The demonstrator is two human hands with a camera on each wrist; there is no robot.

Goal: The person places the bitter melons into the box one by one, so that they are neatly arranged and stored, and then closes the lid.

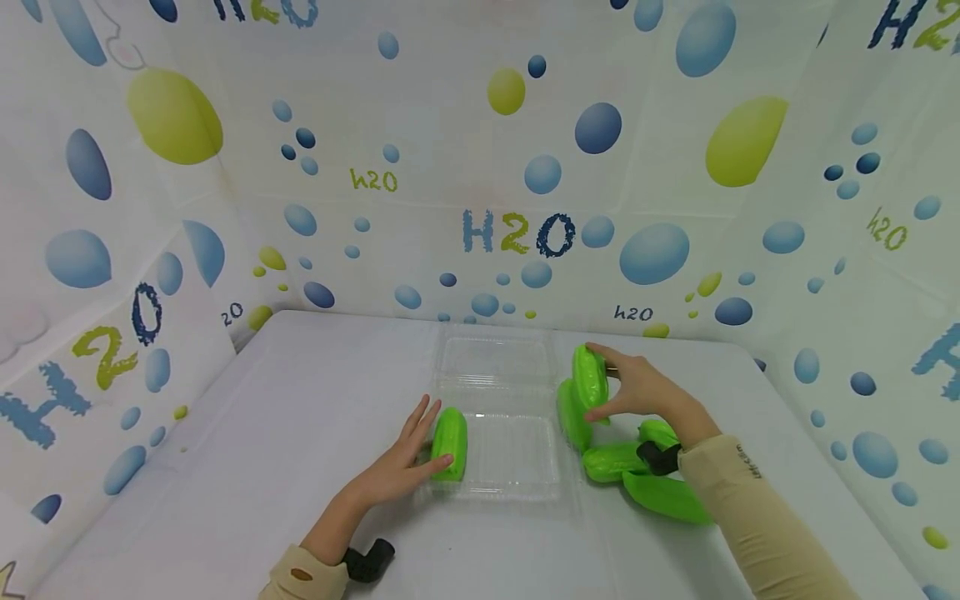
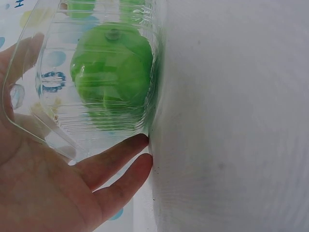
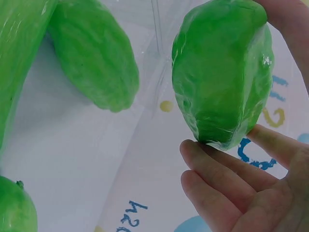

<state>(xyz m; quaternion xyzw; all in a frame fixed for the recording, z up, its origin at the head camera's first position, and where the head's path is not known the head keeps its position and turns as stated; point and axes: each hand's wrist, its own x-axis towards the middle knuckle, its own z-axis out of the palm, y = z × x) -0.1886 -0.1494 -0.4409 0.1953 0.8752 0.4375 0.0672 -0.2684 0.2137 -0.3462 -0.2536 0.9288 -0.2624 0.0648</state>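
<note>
The right hand pinches a green cucumber between thumb and fingertips, holding it upright just right of the clear tray, off the tabletop. The right wrist view shows the fingers under its lower end and the thumb above, so the grip is at the tips only. The left hand lies flat and wide against the tray's left wall, fingers straight, next to the cucumber already inside; the left wrist view shows the palm pressed to the clear plastic with that cucumber behind it.

More cucumbers lie in a loose pile on the tabletop right of the tray, near the right wrist, and one leans against the tray's right edge. The open lid lies flat on the far side.

To do this step well, I judge the held cucumber should be turned to lie lengthwise like the one inside, then carried over the tray's right rim and set down close alongside it, leaving room for the rest. The thin tray looks light and likely to slide, so the left hand should keep bracing its wall until the cucumber has settled. The wrapping looks slick; a fuller grip round the middle would be safer than fingertips.
</note>
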